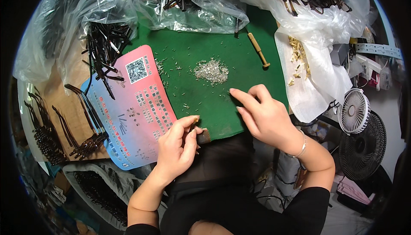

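My left hand (176,147) is at the front edge of the green mat (184,42). Its thumb and fingers are pinched together, mostly hiding what is between them; a small brassy bit shows at the fingertips. Against those fingers stands a small dark brown block (205,135) with a ridged top. Over the mat, my right hand (267,117) has its index finger and thumb apart, the index fingertip close to the mat's surface. Beyond that fingertip lies a pile of tiny silver screw-like pieces (212,71), with more scattered to its left.
A brass-handled screwdriver (258,50) lies at the mat's right. Gold-coloured small parts (297,55) rest on white plastic. Dark eyeglass temples (105,42) lie left, beside a pink-and-blue printed sheet (150,102). Plastic bags (205,17) line the back. Two fans (354,110) stand right.
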A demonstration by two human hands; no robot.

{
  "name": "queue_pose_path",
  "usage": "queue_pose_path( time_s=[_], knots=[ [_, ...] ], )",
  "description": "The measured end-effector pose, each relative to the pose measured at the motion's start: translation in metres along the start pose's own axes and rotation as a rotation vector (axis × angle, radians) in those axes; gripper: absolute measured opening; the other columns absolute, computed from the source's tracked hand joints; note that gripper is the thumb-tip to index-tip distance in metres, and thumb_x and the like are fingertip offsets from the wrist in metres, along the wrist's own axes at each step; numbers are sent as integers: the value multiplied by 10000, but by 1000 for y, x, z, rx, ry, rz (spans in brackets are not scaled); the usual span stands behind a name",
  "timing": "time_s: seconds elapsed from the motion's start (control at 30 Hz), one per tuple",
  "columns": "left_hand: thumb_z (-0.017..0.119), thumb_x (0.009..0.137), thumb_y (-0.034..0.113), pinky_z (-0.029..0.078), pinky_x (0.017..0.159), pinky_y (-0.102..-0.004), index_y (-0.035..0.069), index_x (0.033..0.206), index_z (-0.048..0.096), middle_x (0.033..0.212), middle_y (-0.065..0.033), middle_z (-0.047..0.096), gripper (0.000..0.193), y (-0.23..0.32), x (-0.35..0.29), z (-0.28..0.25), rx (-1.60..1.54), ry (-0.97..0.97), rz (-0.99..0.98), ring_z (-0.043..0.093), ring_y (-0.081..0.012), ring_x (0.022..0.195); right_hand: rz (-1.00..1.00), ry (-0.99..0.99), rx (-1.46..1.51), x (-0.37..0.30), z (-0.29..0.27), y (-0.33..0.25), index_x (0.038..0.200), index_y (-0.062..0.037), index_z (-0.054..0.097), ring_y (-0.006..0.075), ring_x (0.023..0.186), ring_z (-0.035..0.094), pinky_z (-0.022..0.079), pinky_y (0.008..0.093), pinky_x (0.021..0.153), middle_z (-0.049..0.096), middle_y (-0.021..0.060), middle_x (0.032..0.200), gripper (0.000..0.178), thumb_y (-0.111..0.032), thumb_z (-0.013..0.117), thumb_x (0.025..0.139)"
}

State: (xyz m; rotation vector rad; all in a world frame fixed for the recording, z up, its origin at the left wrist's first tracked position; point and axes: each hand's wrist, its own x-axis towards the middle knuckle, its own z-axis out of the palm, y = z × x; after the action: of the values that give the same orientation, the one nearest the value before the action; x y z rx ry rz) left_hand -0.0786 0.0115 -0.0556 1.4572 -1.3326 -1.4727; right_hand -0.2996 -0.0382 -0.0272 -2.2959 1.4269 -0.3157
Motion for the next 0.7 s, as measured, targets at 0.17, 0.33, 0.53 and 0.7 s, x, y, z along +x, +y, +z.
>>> queue_pose_path(
  time_s=[0.17,0.33,0.53,0.7],
  knots=[
    [527,859,-19,501,558,-238,-5,1092,560,850,-119,660,236,-2,-2,3,82,57,57,634,-115,614,-31,28,-180,1,14,-3,1137,-94,579,189,583,557,473,293,472,490,85,860,425,-85,648,718],
    [534,848,-33,520,602,-261,-20,1078,560,868,-129,656,232,-7,-2,6,143,68,134,668,-158,706,-54,59,-202,1,17,-1,1136,-89,578,180,566,539,465,283,462,490,82,860,433,-81,648,710],
    [521,856,-36,521,606,-256,-30,1087,546,881,-127,646,233,-6,-1,4,140,33,161,667,-166,719,-29,70,-198,1,17,-2,1143,-83,569,182,565,545,467,282,459,490,85,851,438,-80,646,712],
    [439,925,12,471,523,-175,-26,1185,466,911,-72,616,265,15,-6,-13,-335,-112,-276,535,-45,574,-17,45,-208,2,16,-5,1153,-105,562,186,543,531,463,291,445,484,83,832,450,-79,643,711]
  ],
)
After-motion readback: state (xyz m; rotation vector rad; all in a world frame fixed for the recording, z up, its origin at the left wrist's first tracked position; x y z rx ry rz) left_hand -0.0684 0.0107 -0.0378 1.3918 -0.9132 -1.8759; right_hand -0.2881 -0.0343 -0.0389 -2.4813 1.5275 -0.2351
